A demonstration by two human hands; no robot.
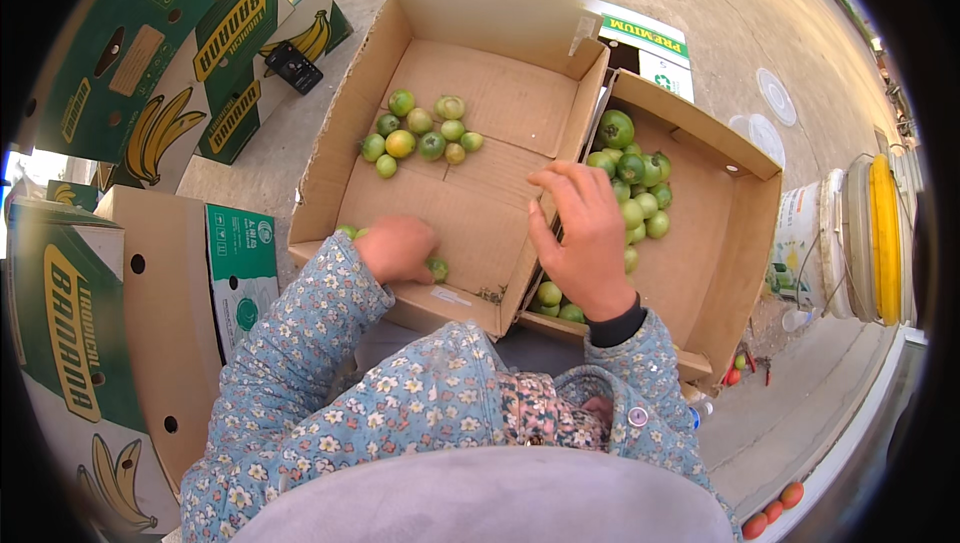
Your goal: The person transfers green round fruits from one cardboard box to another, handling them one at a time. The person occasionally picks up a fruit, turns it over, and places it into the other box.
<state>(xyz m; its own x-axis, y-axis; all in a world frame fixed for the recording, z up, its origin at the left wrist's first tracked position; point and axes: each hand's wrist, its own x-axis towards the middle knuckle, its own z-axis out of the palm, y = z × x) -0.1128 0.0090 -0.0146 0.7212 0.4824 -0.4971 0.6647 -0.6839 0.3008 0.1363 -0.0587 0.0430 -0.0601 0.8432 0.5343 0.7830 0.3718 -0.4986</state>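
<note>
Two shallow cardboard boxes lie side by side before me. In the left box (465,201), a loose group of green tomatoes (431,145), one of them yellowish (400,143), rests towards the far left. My left hand (397,249) is low in this box, its fingers at a green tomato (437,268); whether it grips it is hidden. More green tomatoes show beside my left wrist. My right hand (581,239) is over the wall between the boxes, fingers apart, holding nothing. Green tomatoes are heaped along the left side of the right box (705,243), partly behind my right hand.
Banana cartons (82,303) stand along the left, with a black phone (294,67) on one. Stacked buckets (840,243) are at the right. Red tomatoes (772,511) lie at the lower right, and red-handled pliers or snips (765,369) lie near the right box.
</note>
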